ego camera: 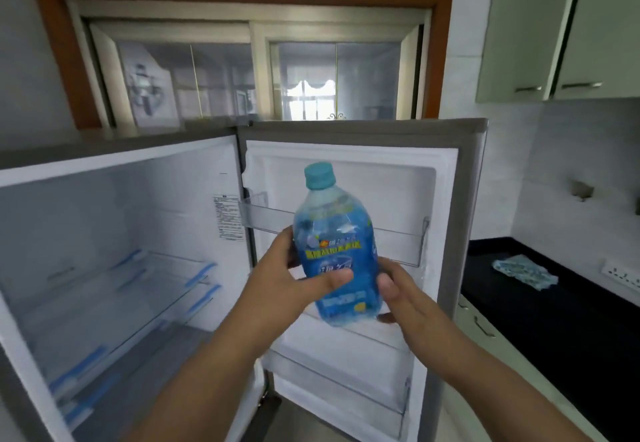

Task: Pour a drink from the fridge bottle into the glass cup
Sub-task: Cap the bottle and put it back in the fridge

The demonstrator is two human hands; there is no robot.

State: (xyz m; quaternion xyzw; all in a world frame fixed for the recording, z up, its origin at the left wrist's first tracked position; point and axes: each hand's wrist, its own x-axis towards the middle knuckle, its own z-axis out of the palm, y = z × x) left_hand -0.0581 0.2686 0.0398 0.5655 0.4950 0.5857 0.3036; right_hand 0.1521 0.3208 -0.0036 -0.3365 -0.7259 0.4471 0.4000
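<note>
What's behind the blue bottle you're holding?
Behind the bottle is the open fridge door with a clear, empty-looking shelf. The bottle and both hands, left and right, hide the door's middle.

Home kitchen, open fridge (138,234), wall cabinets (554,26), dark countertop (519,303)

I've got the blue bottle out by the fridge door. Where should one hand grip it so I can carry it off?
Probably the labelled middle of the bottle, from the left side, where the left hand already wraps it, thumb across the front. The body there is widest and nearly upright, cap on top. The right hand holds the lower right edge and looks freer to let go.
</note>
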